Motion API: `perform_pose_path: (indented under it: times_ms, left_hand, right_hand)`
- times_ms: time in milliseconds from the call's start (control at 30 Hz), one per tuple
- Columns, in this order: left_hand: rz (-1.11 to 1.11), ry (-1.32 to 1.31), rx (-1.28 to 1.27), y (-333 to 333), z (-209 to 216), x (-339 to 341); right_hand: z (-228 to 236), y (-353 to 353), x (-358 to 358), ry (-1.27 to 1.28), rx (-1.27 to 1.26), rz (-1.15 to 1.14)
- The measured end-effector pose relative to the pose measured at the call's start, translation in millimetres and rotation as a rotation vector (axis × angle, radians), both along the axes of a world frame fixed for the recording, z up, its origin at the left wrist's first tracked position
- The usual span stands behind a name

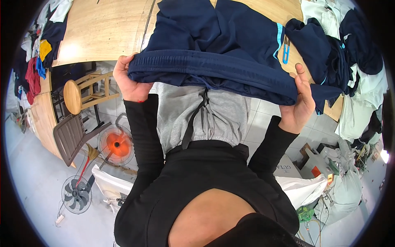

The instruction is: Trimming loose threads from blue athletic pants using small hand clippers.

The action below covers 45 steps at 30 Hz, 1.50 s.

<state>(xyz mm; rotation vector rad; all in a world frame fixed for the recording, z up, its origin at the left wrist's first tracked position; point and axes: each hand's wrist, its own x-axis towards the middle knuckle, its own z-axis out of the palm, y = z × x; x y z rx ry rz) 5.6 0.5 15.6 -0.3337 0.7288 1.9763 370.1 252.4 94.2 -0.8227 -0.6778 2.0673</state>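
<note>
Navy trousers (247,35) with a gathered elastic waistband lie partly on the wooden table, legs pointing away from me. Their waistband hangs over the near edge, stretched sideways between my hands. My left hand (132,80) is closed around its left end, with the fingertips tucked behind the cloth. At the opposite end, my right hand (299,103) grips the band, some fingers pointing up and partly hidden by fabric. A light blue strip shows along one trouser leg. Just right of it, blue-handled thread snips (286,52) rest on the table.
The wooden table (98,29) spans the far side. Navy and white garments are heaped at right (329,53), more clothes (37,61) at far left. A wooden stool (73,97), a brown folding chair (70,138) and two fans, one orange-centred (116,144), one grey (76,193), stand left.
</note>
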Motion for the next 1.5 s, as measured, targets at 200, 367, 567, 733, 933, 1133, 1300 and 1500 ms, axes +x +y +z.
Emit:
perform_pose_path:
  times_ms: [200,367,567,733,933,1133,1300,1500]
  left_hand:
    - [0.034,0.024,-0.119,-2,-4,-1]
    - [0.030,0.032,-0.078,-4,-2,-1]
    - [0.075,0.010,-0.105,0,7,2]
    - [0.134,0.062,-0.086,6,18,9]
    - [0.198,0.121,-0.113,6,32,14]
    - [0.214,0.219,-0.020,3,38,18]
    - [0.210,0.211,-0.042,5,42,18]
    - [0.210,0.220,-0.052,6,42,19]
  right_hand:
    - [4,-4,-5,0.015,0.019,0.036]
    - [5,-4,-7,0.051,0.051,0.096]
    - [10,-7,-9,0.023,0.074,0.105]
    - [13,-9,-12,-0.096,0.081,0.005]
    - [5,-3,-5,-0.074,0.059,-0.015]
    - [5,0,-6,-0.091,-0.001,-0.101]
    - [5,1,-9,-0.123,-0.012,-0.098]
    - [4,2,-7,-0.104,-0.035,-0.093]
